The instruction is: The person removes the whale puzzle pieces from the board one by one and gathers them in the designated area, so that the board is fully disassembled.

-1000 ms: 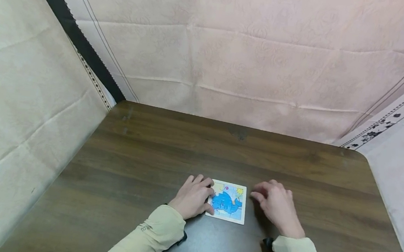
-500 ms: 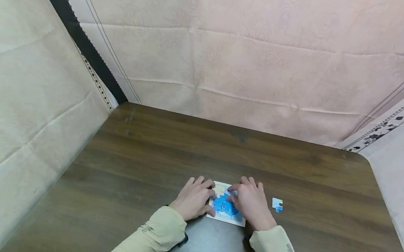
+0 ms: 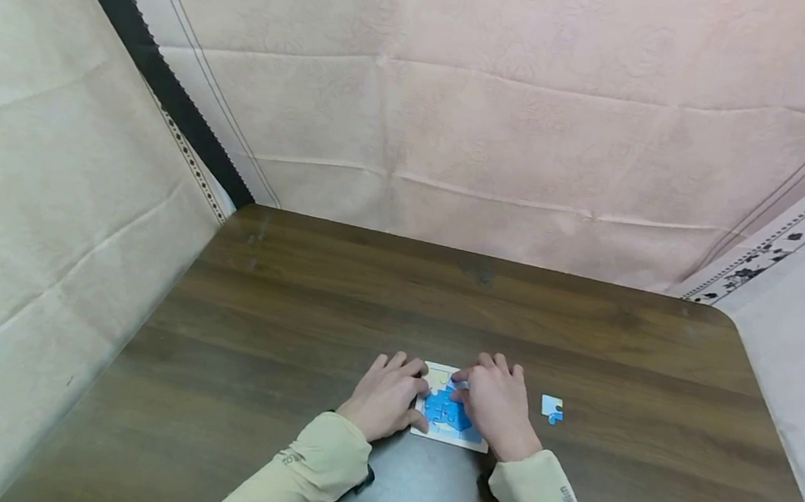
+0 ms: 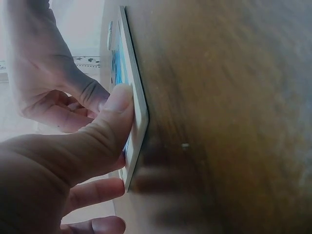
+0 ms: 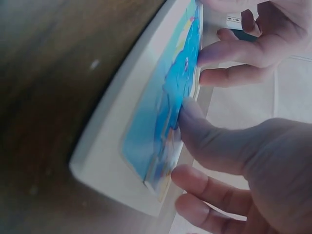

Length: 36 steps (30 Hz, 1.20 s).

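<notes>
A small square jigsaw puzzle (image 3: 448, 411) showing a blue whale lies in a pale tray frame (image 5: 95, 170) on the table. My left hand (image 3: 383, 397) presses on its left side, the thumb (image 4: 118, 100) on the frame near a corner and the fingertips along the edge. Over the upper right part is my right hand (image 3: 500, 405), its thumb (image 5: 195, 119) and index finger pinching at a puzzle piece, which is mostly hidden by the fingers. To the right of that hand, a loose puzzle piece (image 3: 552, 409) in light blue and white lies on the table.
The brown wooden table (image 3: 305, 306) has rounded far corners. A pale cloth (image 3: 463, 124) hangs behind its far edge, and other cloths (image 3: 57, 242) hang along the sides.
My right hand has moved left from beside the puzzle onto its upper right part. The loose piece, not visible at first, now shows on the table. My left hand has stayed in place.
</notes>
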Each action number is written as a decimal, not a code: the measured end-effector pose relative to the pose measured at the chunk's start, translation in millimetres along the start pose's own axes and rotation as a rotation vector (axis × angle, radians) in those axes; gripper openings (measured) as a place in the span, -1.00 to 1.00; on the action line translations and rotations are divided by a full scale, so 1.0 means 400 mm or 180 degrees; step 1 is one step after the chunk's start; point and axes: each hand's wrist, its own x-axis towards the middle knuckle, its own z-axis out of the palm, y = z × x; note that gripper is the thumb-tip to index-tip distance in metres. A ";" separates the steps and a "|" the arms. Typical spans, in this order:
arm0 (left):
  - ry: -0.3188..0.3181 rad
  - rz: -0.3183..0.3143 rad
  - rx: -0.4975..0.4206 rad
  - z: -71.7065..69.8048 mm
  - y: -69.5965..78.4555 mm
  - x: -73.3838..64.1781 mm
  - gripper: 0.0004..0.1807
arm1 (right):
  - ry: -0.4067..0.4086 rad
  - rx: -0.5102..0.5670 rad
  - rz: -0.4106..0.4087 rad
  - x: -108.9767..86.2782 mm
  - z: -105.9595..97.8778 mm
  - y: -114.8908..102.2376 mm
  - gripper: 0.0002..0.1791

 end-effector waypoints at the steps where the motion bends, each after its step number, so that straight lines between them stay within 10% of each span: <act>1: -0.0002 -0.0003 -0.0006 0.000 0.001 0.000 -0.49 | -0.0002 0.0002 0.0015 0.000 0.000 -0.001 -0.76; 36: 0.0008 -0.0004 -0.0050 0.003 -0.002 0.003 -0.52 | -0.0316 0.0211 0.0053 0.040 -0.011 -0.007 -0.84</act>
